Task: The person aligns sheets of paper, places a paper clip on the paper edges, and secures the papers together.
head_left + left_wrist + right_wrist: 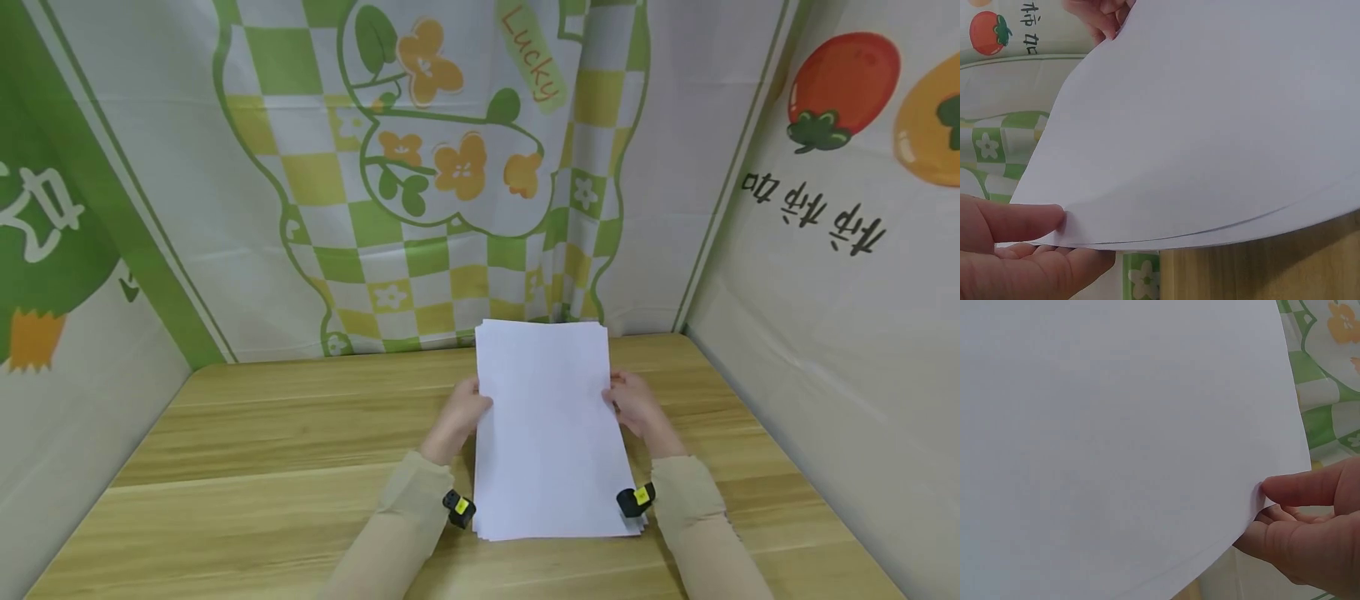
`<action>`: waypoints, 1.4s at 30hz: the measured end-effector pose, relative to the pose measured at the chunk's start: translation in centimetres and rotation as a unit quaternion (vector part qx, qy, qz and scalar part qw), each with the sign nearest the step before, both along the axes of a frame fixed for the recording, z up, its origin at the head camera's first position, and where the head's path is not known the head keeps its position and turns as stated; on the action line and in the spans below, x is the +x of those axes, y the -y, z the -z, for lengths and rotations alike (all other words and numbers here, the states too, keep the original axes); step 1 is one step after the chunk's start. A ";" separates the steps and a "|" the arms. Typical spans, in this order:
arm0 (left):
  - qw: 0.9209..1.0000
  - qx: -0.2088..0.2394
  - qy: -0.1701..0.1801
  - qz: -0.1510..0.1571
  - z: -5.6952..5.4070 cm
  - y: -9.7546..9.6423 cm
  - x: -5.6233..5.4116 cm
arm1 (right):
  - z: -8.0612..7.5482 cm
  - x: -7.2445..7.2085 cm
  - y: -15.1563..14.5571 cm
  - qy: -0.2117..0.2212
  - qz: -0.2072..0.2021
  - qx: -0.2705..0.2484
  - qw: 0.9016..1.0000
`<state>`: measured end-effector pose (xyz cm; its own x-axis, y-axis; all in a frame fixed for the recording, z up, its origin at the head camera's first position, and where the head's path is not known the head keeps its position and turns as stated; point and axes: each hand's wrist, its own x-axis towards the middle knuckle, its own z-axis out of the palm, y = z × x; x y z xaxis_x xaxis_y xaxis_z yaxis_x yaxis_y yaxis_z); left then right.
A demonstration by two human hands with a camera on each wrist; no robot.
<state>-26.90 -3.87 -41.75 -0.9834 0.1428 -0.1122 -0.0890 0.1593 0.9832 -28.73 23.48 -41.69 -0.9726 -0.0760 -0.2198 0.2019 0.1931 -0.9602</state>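
Above the pale brown, wood-grained surface (300, 450), right of centre: a stack of plain white rectangular paper sheets (547, 433), long sides running front to back, far edge overlapping the backdrop in the head view. Over on the left long edge, the bare left hand (461, 414), clamped on the paper, thumb on top, fingers tucked beneath. Across on the right long edge, the bare right hand (636, 404), likewise pinching the stack between thumb above and fingers below. Whole width of the paper between the two! Corners slightly out of line, and look, in the left wrist view, a slim dark gap under the top sheet, with a gentle curve along the edge. Near edge touching the surface or just above it? Impossible to tell. Down at the wrists, beige fabric sleeves (416, 492) and small black wrist cameras with yellow labels (636, 500). Straight behind, a white fabric backdrop with green and yellow checks and orange flowers (450, 275); off to the right, a white fabric panel (825, 375) with a printed red tomato (843, 83).
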 end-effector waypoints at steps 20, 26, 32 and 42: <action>1.000 0.012 -0.026 -0.007 -1.3 -0.4 0.2 | -2.0 0.9 0.4 -0.029 0.029 -0.033 0.999; 0.999 0.007 -0.043 -0.021 -1.7 -0.5 0.3 | -2.7 1.3 0.4 -0.045 0.038 -0.017 0.998; 0.998 0.003 -0.055 -0.031 -2.1 -0.7 0.5 | -3.5 1.7 0.5 -0.060 0.054 0.005 0.997; 0.996 0.005 -0.077 -0.039 -3.0 -0.7 0.8 | -4.0 2.0 0.8 -0.096 0.065 -0.042 0.992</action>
<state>-26.07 -3.19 -38.75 -0.9969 0.0663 0.0420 0.0514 0.1481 0.9876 -26.77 22.70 -37.64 -0.9987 0.0433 -0.0272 0.0312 0.0951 -0.9950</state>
